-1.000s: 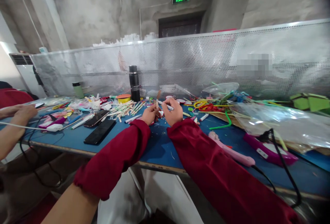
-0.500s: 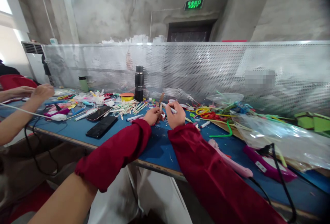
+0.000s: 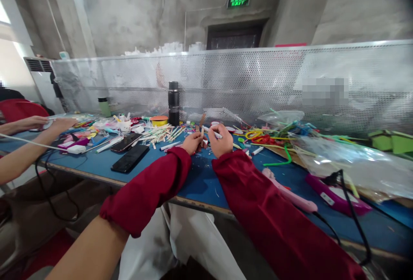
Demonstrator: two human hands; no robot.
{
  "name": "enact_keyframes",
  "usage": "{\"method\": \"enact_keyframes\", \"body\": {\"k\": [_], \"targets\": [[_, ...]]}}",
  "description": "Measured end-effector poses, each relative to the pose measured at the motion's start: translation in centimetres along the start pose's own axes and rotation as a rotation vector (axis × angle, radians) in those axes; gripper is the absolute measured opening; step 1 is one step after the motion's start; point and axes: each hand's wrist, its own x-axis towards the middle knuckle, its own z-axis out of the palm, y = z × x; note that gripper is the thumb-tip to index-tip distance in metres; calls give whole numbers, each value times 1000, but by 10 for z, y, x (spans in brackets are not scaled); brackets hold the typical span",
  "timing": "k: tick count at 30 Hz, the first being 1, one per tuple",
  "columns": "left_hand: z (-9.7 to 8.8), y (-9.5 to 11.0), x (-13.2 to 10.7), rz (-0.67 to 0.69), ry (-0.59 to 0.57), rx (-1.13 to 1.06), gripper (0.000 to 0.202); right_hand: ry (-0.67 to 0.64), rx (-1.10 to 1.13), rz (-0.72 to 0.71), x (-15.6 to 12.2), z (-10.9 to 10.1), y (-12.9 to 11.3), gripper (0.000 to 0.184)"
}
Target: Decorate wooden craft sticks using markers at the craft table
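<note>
Over the blue table, my left hand (image 3: pixel 192 143) pinches a small wooden craft stick (image 3: pixel 202 131) held upright. Close to its right, my right hand (image 3: pixel 223 141) is closed around a white marker (image 3: pixel 218 135) like a pen, its front end pointing toward the stick. Whether the marker's tip touches the wood cannot be made out. Just left of my left hand lies another marker (image 3: pixel 170 146), and a capped white marker (image 3: pixel 257 151) rests to the right of my right hand.
Craft sticks (image 3: pixel 161 134), a black bottle (image 3: pixel 173 104) and two phones, one a black phone (image 3: pixel 130 158), occupy the left side. At right are a pink glue gun (image 3: pixel 295 197), a purple device (image 3: pixel 338 196) and a plastic bag (image 3: pixel 351 168). A co-worker's hands (image 3: pixel 61 125) work far left.
My hands stay close together with stick and marker, shifting only slightly. The co-worker's raised hand has come down and right. The whole view has tilted a little.
</note>
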Motion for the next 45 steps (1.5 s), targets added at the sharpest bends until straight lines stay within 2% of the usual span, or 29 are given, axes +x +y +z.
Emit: {"method": "enact_keyframes", "body": {"k": [3,8,14,21,27,34,41,45], "targets": [[1,3,-2,-5,-18,4,9,-4,-8,16,1,-1,1,13],[2,3,-2,-2,-73,-4,21,1,-5,29,3,-1,4,12],[3,2,-2,-20,-129,8,23,26,34,103,2,-2,3,9],[4,1,-4,-30,-158,-19,29,9,28,97,5,-5,3,9],[4,0,-4,-11,-141,-11,26,24,59,107,4,-3,0,11],[6,3,-6,25,-128,-19,13,20,170,99,5,-3,-3,11],[6,2,-3,35,-104,9,12,45,144,64,7,-6,-5,11],[7,0,-3,24,-119,-1,20,55,124,69,7,-7,-5,11]]}}
